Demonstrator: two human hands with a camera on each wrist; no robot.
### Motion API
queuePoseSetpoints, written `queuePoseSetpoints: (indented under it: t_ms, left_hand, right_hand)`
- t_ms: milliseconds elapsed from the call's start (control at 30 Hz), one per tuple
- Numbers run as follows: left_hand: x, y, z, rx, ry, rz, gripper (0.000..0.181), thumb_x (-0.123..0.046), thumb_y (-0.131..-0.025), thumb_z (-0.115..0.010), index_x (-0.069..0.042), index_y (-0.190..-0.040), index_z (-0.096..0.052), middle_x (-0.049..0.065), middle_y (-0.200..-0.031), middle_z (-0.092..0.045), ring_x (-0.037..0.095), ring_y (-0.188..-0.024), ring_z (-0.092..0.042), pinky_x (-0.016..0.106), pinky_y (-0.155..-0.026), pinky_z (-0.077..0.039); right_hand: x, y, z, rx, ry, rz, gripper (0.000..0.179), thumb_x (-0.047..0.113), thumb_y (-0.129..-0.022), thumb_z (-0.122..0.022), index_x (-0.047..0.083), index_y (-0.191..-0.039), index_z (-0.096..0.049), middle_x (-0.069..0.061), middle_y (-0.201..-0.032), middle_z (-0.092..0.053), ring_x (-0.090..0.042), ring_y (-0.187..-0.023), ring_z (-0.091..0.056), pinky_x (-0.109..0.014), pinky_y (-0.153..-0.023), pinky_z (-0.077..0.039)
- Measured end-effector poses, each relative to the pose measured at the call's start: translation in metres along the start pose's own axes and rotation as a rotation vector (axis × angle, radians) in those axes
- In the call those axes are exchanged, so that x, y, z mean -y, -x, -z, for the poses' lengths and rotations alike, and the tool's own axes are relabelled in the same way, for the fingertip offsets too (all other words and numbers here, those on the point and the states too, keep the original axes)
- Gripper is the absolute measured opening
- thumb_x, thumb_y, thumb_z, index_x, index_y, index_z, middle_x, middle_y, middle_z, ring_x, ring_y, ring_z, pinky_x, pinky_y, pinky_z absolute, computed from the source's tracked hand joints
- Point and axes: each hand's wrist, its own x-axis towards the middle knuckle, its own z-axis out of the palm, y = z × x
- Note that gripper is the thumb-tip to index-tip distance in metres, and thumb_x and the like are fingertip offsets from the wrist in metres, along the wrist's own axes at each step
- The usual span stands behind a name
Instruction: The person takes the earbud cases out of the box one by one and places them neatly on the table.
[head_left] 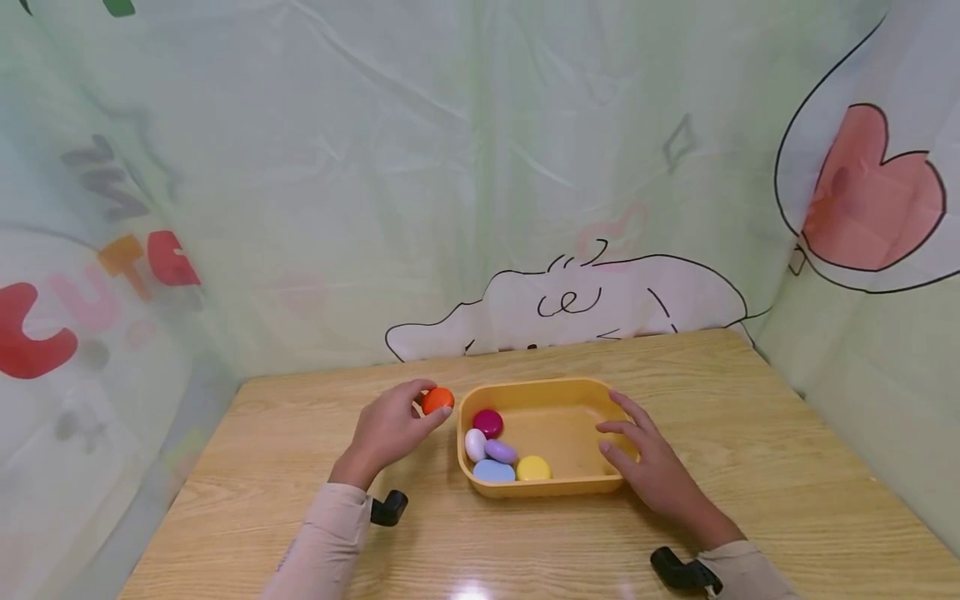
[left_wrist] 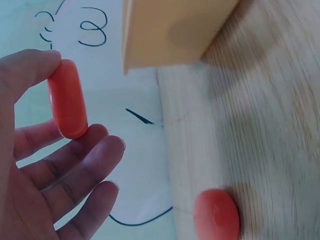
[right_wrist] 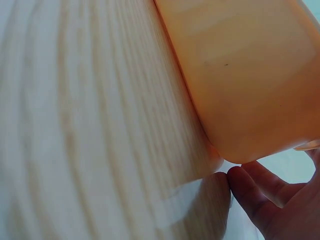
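Observation:
Between thumb and fingertips my left hand (head_left: 386,432) pinches a rounded, flat orange piece (head_left: 438,401), just left of the yellow tray (head_left: 573,437) and above the table. The left wrist view shows it on edge. A second red-orange piece (left_wrist: 216,215) lies on the table there; in the head view it is hidden. Inside the tray, toward the left, sit a dark red piece (head_left: 488,423), a white one (head_left: 476,445), a purple one (head_left: 501,452), a blue one (head_left: 494,472) and a yellow one (head_left: 534,468). My right hand (head_left: 660,475) is at the tray's right end, fingers loosely spread.
The wooden table (head_left: 750,433) runs back to a pale printed curtain (head_left: 375,208), which also hangs along both sides. A black wrist strap mount (head_left: 389,507) is on the left arm, another mount (head_left: 678,570) on the right.

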Motion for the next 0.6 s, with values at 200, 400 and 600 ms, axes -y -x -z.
queuePoseSetpoints:
  t_ms: [200,400,600]
  left_hand:
    - [0.01,0.001,0.005,0.019,-0.018,0.044,0.043,-0.05,-0.089,-0.07,-0.024,-0.123,-0.067,-0.011,-0.09,-0.064,0.01,-0.079,-0.058,0.033,-0.066,-0.046]
    - [0.02,0.001,0.006,0.035,-0.038,0.085,0.045,-0.048,-0.088,-0.072,-0.022,-0.124,-0.067,-0.004,-0.1,-0.068,0.015,-0.088,-0.061,0.038,-0.075,-0.048]
    - [0.027,-0.001,-0.003,0.077,-0.039,0.115,0.047,-0.047,-0.086,-0.075,-0.022,-0.125,-0.067,-0.003,-0.107,-0.068,0.019,-0.096,-0.061,0.038,-0.08,-0.051]
  right_hand:
    - [0.0,0.0,0.0,0.003,0.005,-0.004,0.025,0.017,-0.098,-0.065,0.001,-0.116,-0.067,-0.014,-0.159,-0.028,-0.045,-0.142,-0.028,-0.072,-0.104,-0.027]
    - [-0.001,-0.001,0.001,0.005,0.013,-0.009,0.025,0.016,-0.097,-0.066,0.0,-0.117,-0.067,-0.015,-0.159,-0.028,-0.046,-0.142,-0.027,-0.072,-0.104,-0.027]
    - [0.0,0.001,0.0,0.002,0.0,-0.004,0.023,0.016,-0.098,-0.065,0.001,-0.115,-0.068,-0.015,-0.159,-0.029,-0.046,-0.142,-0.028,-0.072,-0.104,-0.027]
